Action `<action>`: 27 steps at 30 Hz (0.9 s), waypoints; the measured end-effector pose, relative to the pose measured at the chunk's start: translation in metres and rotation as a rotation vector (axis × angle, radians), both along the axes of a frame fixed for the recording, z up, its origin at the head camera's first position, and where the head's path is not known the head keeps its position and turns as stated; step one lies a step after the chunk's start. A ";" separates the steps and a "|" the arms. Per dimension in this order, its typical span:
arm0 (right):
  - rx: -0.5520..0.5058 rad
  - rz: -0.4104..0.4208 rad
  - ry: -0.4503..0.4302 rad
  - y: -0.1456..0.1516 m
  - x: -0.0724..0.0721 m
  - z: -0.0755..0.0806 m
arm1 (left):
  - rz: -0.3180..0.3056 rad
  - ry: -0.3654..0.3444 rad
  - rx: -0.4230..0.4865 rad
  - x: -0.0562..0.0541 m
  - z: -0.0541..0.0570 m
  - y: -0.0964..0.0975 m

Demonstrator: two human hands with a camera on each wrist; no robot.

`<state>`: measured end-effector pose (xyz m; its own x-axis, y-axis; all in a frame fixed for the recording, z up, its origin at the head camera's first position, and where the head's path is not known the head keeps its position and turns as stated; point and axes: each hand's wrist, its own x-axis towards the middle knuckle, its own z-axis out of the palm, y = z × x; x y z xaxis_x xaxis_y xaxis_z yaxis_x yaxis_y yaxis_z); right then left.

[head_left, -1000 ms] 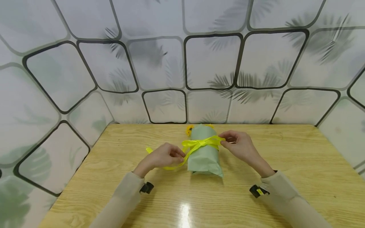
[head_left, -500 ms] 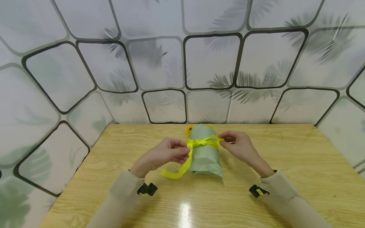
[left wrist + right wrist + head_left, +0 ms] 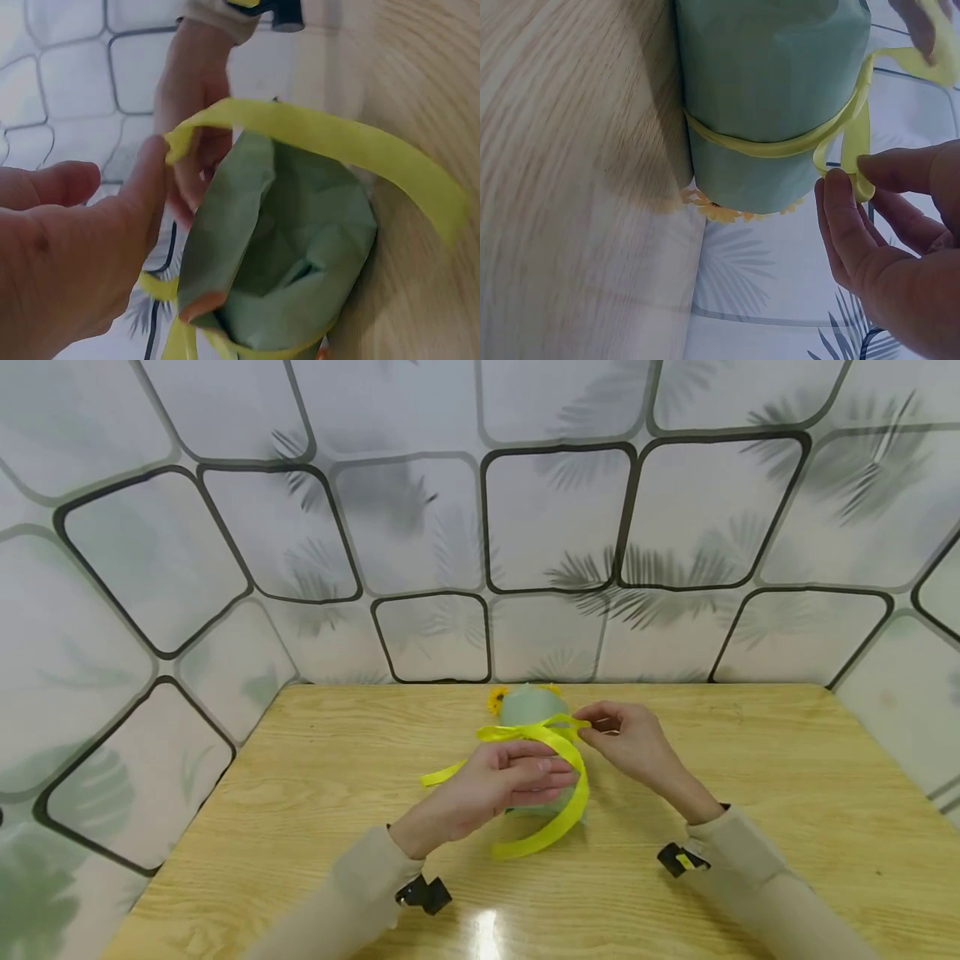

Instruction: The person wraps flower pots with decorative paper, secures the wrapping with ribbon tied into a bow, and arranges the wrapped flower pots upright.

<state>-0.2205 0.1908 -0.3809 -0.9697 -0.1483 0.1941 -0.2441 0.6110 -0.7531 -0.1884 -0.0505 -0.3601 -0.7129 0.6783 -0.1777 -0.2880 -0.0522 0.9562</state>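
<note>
A bouquet wrapped in pale green paper (image 3: pixel 527 704) lies on the table, with a bright yellow ribbon (image 3: pixel 551 837) tied round it. My right hand (image 3: pixel 630 743) pinches a loop of the ribbon between thumb and fingertips, plain in the right wrist view at the ribbon loop (image 3: pixel 864 184). In front of the bouquet is my left hand (image 3: pixel 495 783), fingers fairly straight and thumb apart. One ribbon tail (image 3: pixel 315 127) drapes over its fingertips and curves down toward the table. The left hand hides the bouquet's middle and part of the knot in the head view.
Orange-yellow flowers (image 3: pixel 497 700) show at the bouquet's far end. The wooden table (image 3: pixel 750 760) ends at a patterned backdrop (image 3: pixel 555 518) close behind the bouquet. Another ribbon tail (image 3: pixel 442 774) sticks out left of the left hand. Both sleeves carry black wrist cameras.
My left hand has carried the ribbon tail rightward across the front of the bouquet, its fingers loosening from a pinch. The right hand keeps its hold on the loop, nearly still.
</note>
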 end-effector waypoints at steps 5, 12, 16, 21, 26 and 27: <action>-0.021 0.002 -0.006 0.000 0.001 0.000 | -0.021 0.031 -0.021 0.009 -0.007 0.014; -0.012 -0.006 -0.011 -0.001 0.003 -0.002 | -0.132 0.068 -0.125 0.013 -0.007 0.009; -0.026 0.007 -0.021 -0.002 0.002 -0.003 | -0.132 0.212 -0.262 0.005 0.001 -0.010; -0.023 0.012 -0.029 -0.003 0.003 -0.006 | 0.204 0.496 -0.440 -0.015 0.008 -0.035; -0.014 0.014 -0.012 -0.003 0.003 -0.005 | 0.413 0.631 -0.614 -0.034 0.000 -0.045; -0.011 0.014 -0.007 -0.004 0.003 -0.005 | 0.389 0.623 -0.623 -0.036 -0.002 -0.046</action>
